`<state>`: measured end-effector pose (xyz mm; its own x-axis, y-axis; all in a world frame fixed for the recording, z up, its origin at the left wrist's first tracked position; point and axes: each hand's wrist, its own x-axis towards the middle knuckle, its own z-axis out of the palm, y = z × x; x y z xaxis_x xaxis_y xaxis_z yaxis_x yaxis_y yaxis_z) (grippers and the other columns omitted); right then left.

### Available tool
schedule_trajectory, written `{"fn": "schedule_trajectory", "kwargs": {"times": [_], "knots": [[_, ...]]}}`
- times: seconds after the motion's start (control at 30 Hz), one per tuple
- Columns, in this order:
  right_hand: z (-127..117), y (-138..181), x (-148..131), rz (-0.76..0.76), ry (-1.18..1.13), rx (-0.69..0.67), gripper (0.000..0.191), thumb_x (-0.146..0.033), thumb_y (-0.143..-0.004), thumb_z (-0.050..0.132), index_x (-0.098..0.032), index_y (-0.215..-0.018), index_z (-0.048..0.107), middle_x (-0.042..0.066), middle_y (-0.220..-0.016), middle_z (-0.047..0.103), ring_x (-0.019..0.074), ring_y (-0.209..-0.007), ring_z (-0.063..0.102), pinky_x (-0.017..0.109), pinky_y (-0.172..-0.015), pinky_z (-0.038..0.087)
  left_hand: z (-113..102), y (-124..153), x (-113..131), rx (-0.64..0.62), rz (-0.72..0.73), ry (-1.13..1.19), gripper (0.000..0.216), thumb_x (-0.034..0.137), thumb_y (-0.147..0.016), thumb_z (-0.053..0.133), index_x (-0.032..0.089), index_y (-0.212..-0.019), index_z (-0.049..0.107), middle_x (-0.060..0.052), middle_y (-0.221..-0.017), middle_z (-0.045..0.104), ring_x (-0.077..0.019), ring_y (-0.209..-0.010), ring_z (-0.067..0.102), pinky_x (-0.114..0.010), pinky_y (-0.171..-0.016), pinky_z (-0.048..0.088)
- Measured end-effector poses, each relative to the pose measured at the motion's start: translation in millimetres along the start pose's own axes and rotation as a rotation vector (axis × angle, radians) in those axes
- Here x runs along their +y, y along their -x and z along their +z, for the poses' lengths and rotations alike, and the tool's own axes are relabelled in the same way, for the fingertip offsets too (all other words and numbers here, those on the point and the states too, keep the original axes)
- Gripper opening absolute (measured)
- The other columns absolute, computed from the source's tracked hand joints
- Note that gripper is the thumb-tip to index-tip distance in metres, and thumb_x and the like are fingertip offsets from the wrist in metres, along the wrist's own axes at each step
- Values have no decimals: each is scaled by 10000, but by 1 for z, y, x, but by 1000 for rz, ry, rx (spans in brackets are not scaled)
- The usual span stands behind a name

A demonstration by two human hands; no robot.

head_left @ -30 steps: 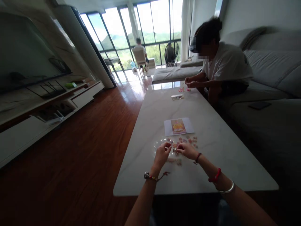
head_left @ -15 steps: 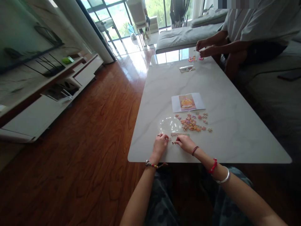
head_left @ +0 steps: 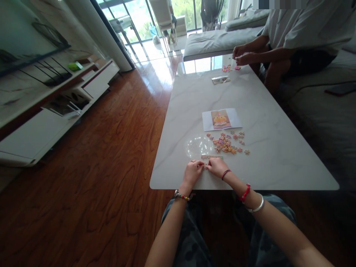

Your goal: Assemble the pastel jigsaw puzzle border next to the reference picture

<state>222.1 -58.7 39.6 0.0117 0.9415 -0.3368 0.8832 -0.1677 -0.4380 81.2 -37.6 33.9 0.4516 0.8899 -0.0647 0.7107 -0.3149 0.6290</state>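
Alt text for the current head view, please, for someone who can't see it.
A person's left hand and right hand meet closely over a pale marbled table, anything between their fingertips too small to make out. Just beyond lie a narrow strip, loose puzzle pieces and a printed sheet; another person sits at upper right.

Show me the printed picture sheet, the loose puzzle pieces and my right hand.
Printed picture sheet [head_left: 221, 119]: head view, on its coloured print.
Loose puzzle pieces [head_left: 223, 142]: head view, within the main heap.
Right hand [head_left: 218, 167]: head view, back of the hand.
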Motion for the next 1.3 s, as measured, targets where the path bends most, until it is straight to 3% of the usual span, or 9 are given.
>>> {"fn": "schedule_trajectory", "kwargs": {"times": [0.33, 0.6, 0.9, 1.17, 1.3], "knots": [[2, 4, -3, -16, -32, 48, 156, -272, -746, 534, -159, -788, 633, 79, -812, 648, 170, -788, 586, 240, -675, 400, 2, -1, 1, -5, -56, 3, 114, 190, -723, 551, 181, -793, 641, -23, -795, 648, -124, -719, 559, -254, -706, 428], [8, 17, -4, -93, -50, 131, 195, -236, -802, 444, -206, -793, 637, 43, -838, 588, 129, -754, 554, 221, -666, 386, 0, 0, 2, -23, -34, -51, 137, 186, -713, 554, 195, -817, 644, -20, -813, 628, -124, -734, 553, -239, -708, 429], [21, 33, 2, -184, 111, 277, 313, -300, -873, 335, -195, -832, 627, 52, -845, 581, 107, -695, 535, 210, -605, 353, 3, 21, 10, 19, 5, -216, 268, 285, -836, 409, 248, -1033, 587, -60, -927, 565, -159, -809, 521, -247, -674, 413], [21, 29, 3, -331, 220, 357, 204, -180, -844, 414, -168, -851, 618, 51, -771, 600, 117, -691, 547, 216, -610, 372, 9, 22, 9, 51, 43, -423, 309, 304, -874, 341, 283, -1122, 525, -37, -955, 554, -140, -815, 513, -220, -652, 411], [19, 27, 2, -332, 269, 367, 194, -184, -836, 428, -182, -872, 618, 43, -758, 604, 125, -671, 557, 225, -584, 373, 11, 23, 10, 68, 42, -476, 309, 307, -875, 338, 287, -1117, 528, -33, -962, 560, -144, -822, 514, -223, -652, 409]]}}
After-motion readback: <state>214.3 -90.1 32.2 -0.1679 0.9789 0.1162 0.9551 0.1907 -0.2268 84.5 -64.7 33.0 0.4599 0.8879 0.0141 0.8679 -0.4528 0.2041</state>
